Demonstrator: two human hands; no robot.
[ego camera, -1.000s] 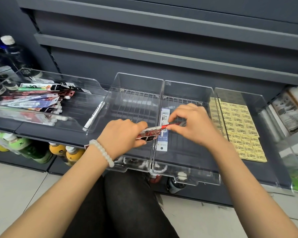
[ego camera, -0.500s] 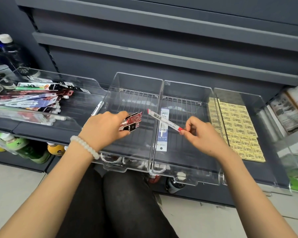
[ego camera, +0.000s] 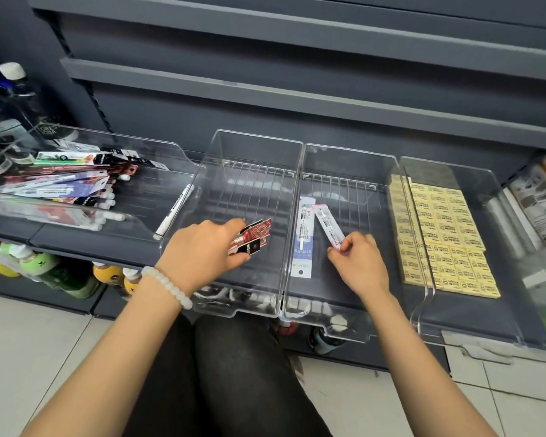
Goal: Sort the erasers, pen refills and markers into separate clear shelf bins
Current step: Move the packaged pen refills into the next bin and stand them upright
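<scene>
While eraser rows [ego camera: 448,238] fill the right bin [ego camera: 473,326], packets [ego camera: 60,181] crowd the left bin [ego camera: 139,222]

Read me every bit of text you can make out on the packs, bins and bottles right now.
"DM-503B", roughly, upside down: flat refill pack in the third bin.
"FOREST", partly legible: dark bottle behind the leftmost bin.
Erasers, pack in right hand, red pack in left hand: too small or blurred.
</scene>
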